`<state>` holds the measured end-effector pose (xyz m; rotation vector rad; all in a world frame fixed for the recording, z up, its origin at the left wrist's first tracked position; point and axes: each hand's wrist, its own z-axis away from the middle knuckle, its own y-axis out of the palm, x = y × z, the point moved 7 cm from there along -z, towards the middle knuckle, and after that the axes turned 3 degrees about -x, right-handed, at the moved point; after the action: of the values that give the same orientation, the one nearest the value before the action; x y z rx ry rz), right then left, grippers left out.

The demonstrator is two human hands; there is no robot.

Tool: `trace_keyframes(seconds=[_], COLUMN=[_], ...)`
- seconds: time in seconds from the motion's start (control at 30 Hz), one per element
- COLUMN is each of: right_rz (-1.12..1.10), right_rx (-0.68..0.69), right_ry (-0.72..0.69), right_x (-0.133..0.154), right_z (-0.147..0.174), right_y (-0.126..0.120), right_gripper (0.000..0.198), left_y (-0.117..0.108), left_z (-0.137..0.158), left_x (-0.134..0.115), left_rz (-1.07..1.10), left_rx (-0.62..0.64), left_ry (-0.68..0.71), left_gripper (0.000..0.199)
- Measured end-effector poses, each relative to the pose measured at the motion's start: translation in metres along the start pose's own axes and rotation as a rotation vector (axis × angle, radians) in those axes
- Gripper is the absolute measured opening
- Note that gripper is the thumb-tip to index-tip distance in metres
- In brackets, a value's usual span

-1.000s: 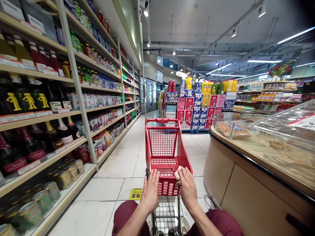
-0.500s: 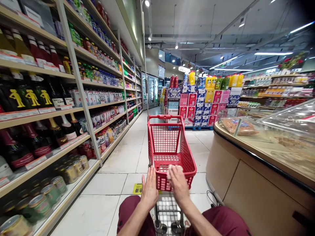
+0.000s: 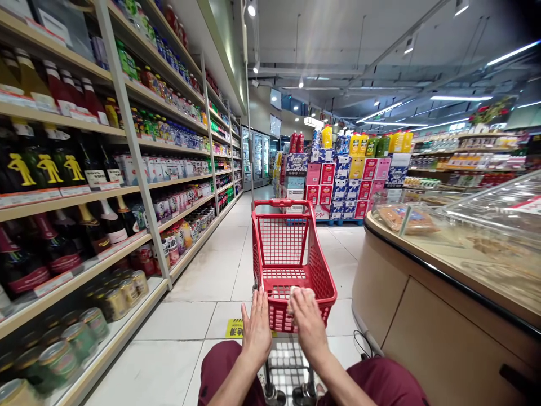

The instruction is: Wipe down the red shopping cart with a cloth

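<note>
Pale tiles (image 3: 169,366) fill the aisle of a bright store, and what a line-up on the left: tall shelves (image 3: 133,141) packed with bottles and cans! Across on the right sits a curved counter (image 3: 376,304) with clear covers, and straight ahead stand stacked boxes (image 3: 325,194), bottles (image 3: 327,137) on top. Front and centre, it's the red cart (image 3: 323,276), between shelves and counter, right before the person, whose maroon-clad knees (image 3: 380,375) flank it. A yellow sign (image 3: 234,328) lies flat on the floor, just left of the cart. Now the hands! Left hand (image 3: 257,327): opened flat, fingers straight, thumb apart, gripping nothing, fingertips at the cart's near left corner; contact there, I can't tell. Right hand (image 3: 307,320): fingers lightly bent over the near rim, pressing a crumpled white cloth (image 3: 311,294) beneath them against the cart.
</note>
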<state>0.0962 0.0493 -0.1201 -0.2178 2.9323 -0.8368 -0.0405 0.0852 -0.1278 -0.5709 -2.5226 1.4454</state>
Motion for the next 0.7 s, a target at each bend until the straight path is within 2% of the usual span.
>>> trace_keyframes(seconds=[0.07,0.1,0.2,0.27,0.33,0.43,0.5,0.63,0.7], right_rz=[-0.001,0.015,0.091,0.096,0.044,-0.046,-0.040,0.098,0.123], right_rx=[0.023,0.032,0.042,0.026,-0.006,-0.009,0.012,0.046,0.048], right_ry=[-0.039,-0.025,0.112,0.181,0.152,0.006,-0.028,0.150,0.200], right_x=[0.005,-0.002,-0.045,-0.059,-0.045,-0.002,0.003,-0.048,-0.057], right_z=[-0.002,-0.002,0.006,0.010,0.008,-0.001,-0.002,0.011,0.014], right_y=[0.002,0.001,-0.008,-0.010,-0.005,0.006,0.007,-0.008,-0.011], right_gripper=[0.048,0.049,0.052,0.050,0.049,0.049,0.050,0.052,0.050], left_y=[0.000,0.000,0.002,0.002,0.001,-0.001,-0.002,-0.003,-0.002], left_z=[0.000,0.000,0.001,0.001,0.001,0.000,-0.001,-0.001,-0.001], left_x=[-0.003,-0.004,-0.006,-0.007,-0.007,-0.008,-0.008,-0.011,-0.016], left_rz=[-0.038,-0.050,-0.061,-0.061,-0.063,-0.074,-0.080,-0.070,-0.062], left_rx=[-0.001,0.003,0.004,-0.007,-0.008,0.015,0.016,-0.029,-0.047], left_ry=[0.031,0.041,0.037,0.018,0.001,0.016,0.029,0.014,0.015], left_gripper=[0.077,0.077,0.077,0.076,0.076,0.078,0.077,0.078,0.078])
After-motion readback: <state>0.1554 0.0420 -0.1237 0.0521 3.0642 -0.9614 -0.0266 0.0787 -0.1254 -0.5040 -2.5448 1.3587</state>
